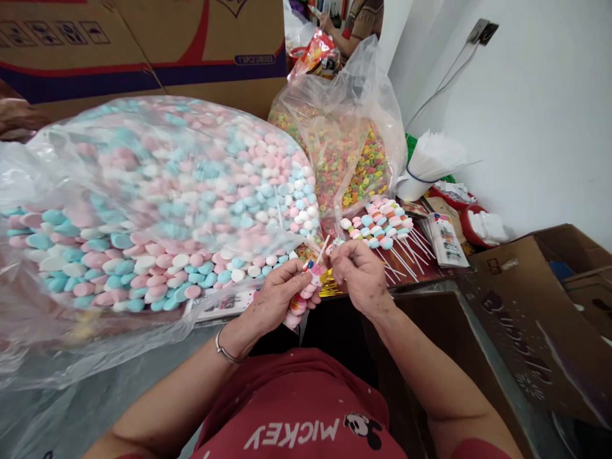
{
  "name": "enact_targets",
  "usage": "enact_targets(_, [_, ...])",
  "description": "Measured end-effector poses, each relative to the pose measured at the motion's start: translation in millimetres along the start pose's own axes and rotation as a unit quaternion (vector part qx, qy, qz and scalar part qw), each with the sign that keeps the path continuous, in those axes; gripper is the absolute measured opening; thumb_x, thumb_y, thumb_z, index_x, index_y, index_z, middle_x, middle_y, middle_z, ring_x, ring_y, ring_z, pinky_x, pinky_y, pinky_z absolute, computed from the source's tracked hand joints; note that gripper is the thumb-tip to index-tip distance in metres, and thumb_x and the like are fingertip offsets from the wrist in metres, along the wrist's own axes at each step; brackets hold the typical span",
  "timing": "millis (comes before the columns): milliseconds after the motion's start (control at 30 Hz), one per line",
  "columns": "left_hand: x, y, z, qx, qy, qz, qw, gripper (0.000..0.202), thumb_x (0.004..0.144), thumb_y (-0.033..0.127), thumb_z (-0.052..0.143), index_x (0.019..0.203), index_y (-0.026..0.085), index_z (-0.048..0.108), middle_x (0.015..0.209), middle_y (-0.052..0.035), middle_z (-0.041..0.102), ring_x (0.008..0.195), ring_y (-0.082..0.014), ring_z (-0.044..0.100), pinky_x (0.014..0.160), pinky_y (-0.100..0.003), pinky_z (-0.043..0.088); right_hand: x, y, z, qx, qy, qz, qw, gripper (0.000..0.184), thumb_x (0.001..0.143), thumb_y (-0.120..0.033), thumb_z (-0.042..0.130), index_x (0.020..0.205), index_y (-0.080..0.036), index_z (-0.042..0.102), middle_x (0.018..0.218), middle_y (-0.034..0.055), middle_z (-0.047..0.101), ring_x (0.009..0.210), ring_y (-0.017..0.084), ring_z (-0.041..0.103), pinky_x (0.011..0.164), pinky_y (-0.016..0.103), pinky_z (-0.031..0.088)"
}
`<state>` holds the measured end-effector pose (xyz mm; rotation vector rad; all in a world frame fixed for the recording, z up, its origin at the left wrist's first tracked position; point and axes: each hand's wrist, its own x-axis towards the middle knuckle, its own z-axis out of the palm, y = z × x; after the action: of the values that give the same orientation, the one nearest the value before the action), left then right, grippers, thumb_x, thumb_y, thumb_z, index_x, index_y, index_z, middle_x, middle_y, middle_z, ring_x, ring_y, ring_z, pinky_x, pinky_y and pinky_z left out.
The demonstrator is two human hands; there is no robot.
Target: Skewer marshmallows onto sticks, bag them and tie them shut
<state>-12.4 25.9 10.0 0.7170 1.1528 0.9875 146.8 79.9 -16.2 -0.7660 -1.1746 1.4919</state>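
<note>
While a large bag (43,169) of pastel sweets (157,280) sprawls beyond, the left hand (280,290) grips, and the right hand (362,274) curls beside, a wrapped candy skewer (297,307) between them. Whether the right hand pinches anything cannot be told.

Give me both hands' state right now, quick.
Left hand: closed, holding a wrapped pink candy stick.
Right hand: fingers curled in near the wrapper's top; whether it pinches anything cannot be told.
</note>
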Motion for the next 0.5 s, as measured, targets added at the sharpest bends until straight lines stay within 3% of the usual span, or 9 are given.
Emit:
enact_targets(100, [-1, -2, 1.9, 0.011, 0.042, 0.005, 0.999, 0.036, 0.074, 0.047, 0.073, 0.078, 0.019, 0.05, 0.058, 0.002, 0.064, 0.045, -0.0108, 0.058, 0.035, -0.014, 0.035, 0, -3, -3, -0.012, 0.011, 0.021, 1.0, 0.032, 0.08, -0.045, 0.072, 0.086, -0.021, 0.052, 0.068, -0.0062, 0.056, 0.052, 0.006, 0.047, 0.049, 0.02, 0.039])
enact_targets(200, [-2, -6, 2.6, 0.024, 0.054, 0.044, 0.997, 0.034, 0.075, 0.046, 0.073, 0.079, 0.019, 0.052, 0.057, 0.0061, 0.059, 0.039, -0.0061, 0.049, 0.033, -0.013, 0.032, -6, -7, 1, -0.066, -0.096, 0.097, 0.988, 0.037, 0.072, -0.043, 0.079, 0.087, -0.019, 0.056, 0.075, -0.0036, 0.061, 0.064, 0.01, 0.058, 0.06, 0.024, 0.049])
enact_targets(267, [-4, -7, 2.8, 0.032, 0.051, 0.065, 0.996, 0.033, 0.077, 0.046, 0.072, 0.08, 0.018, 0.054, 0.058, 0.0065, 0.059, 0.04, -0.005, 0.048, 0.036, -0.013, 0.035, -11, -9, 7, -0.07, -0.133, 0.119, 0.981, 0.031, 0.076, -0.044, 0.073, 0.083, -0.019, 0.056, 0.072, -0.0028, 0.063, 0.065, 0.012, 0.061, 0.063, 0.027, 0.053])
enact_targets(400, [-6, -7, 3.9, -0.002, 0.032, 0.04, 0.999, 0.037, 0.08, 0.052, 0.068, 0.09, 0.018, 0.058, 0.065, 0.0014, 0.067, 0.052, -0.0104, 0.061, 0.046, -0.018, 0.047, -17, -9, 15, -0.079, -0.111, 0.076, 0.988, 0.025, 0.086, -0.043, 0.062, 0.081, -0.02, 0.056, 0.068, -0.0028, 0.062, 0.06, 0.012, 0.061, 0.058, 0.027, 0.054])
enact_targets(500, [-8, -5, 3.0, -0.02, 0.035, 0.035, 0.999, 0.035, 0.076, 0.048, 0.073, 0.084, 0.017, 0.059, 0.066, -0.0001, 0.069, 0.055, -0.0109, 0.063, 0.05, -0.018, 0.049, -18, -4, 16, -0.067, -0.114, 0.057, 0.99, 0.023, 0.086, -0.041, 0.062, 0.081, -0.02, 0.056, 0.07, -0.0029, 0.062, 0.059, 0.011, 0.061, 0.058, 0.026, 0.054])
